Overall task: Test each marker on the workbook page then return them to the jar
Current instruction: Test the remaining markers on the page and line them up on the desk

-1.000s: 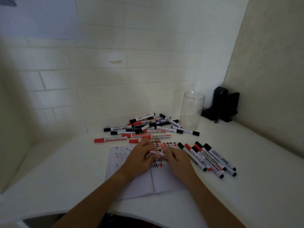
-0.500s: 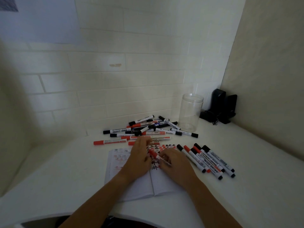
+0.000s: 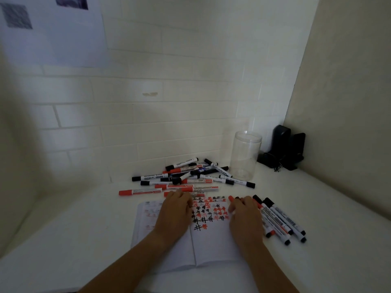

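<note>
— Trouble ahead, judged from that moment?

— Plenty. Found right hand (image 3: 245,216) curled round a red marker (image 3: 231,199), red end poking out past the fingers, just beside the row of markers (image 3: 279,220) laid to the right of the workbook (image 3: 211,246).

— And the other?

— Saw left hand (image 3: 174,210) resting on the left page, fingers bent near the top edge. Could not tell whether pinching anything.

— Jar?

— Stood upright at the back near the wall, jar (image 3: 245,155) with no markers inside, beyond the heap (image 3: 190,174) and well apart from both hands.

— So, likeliest slip?

— Mixing, probably. Lay very close to the top of the page, that heap, with a few red strays touching it. Might easily have dropped a tried marker among untried ones, or set round barrels rolling out of the row with a careless nudge.

— Anything for the page?

— Smearing. Sat right between the two hands, those red and black tally marks (image 3: 208,214); could have dragged a palm through wet ink.

— And later?

— Reaching over the heap to the jar: looked light, might have tipped under a clumsy load.
</note>
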{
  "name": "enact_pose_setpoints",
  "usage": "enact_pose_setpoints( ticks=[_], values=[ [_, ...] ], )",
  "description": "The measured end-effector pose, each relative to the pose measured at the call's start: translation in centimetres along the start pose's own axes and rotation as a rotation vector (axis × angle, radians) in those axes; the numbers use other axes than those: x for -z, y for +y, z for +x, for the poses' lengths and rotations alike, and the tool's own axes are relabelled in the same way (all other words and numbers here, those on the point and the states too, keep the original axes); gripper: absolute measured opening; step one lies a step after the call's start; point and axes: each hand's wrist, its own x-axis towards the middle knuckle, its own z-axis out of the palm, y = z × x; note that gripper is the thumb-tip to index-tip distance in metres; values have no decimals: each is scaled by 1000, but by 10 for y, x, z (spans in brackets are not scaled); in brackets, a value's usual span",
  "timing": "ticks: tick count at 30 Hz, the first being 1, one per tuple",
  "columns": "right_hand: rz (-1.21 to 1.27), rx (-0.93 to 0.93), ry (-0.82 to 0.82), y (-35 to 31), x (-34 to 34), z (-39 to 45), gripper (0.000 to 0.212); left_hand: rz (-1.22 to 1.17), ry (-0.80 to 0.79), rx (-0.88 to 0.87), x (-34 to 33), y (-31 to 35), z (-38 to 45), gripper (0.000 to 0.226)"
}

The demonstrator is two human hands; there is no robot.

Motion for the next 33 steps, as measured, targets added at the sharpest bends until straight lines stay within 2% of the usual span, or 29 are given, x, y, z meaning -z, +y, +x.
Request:
enact_pose_setpoints(
  ticks=[3, 6, 14, 17, 19, 21, 24, 26, 29, 31, 33],
  values=[
    [-48, -49, 21, 4, -5, 1, 25, -4, 36, 69, 1, -3, 10, 24],
    [-87, -66, 52, 3, -7, 2, 20, 171, -4, 108, -2, -14, 18, 38],
    [-22, -65, 83, -5, -2, 3, 16, 267, -64, 138, -4, -21, 23, 32],
    [42, -17, 99, -6, -4, -1, 34, 274, -68, 204, -5, -28, 21, 28],
    [73, 54, 122, -9, -4, -3, 38, 239, -7, 245, -4, -28, 19, 22],
    [113, 104, 122, -12, -3, -3, 30, 228, 87, 196, -2, -24, 16, 23],
    [181, 179, 153, -15, -3, -3, 23, 181, 168, -17, 3, -12, 12, 24],
    [209, 233, 166, -18, -3, -5, 24, 68, 119, -163, 8, -3, 11, 27],
    [179, 339, 174, -25, -2, -9, 37, -63, -32, -385, 12, 6, 5, 27],
    [135, 430, 205, -28, -4, -11, 33, -125, -81, -406, 12, 6, 0, 28],
    [138, 486, 173, -27, -8, -11, 28, -178, -82, -293, 10, 1, -4, 30]
  ],
)
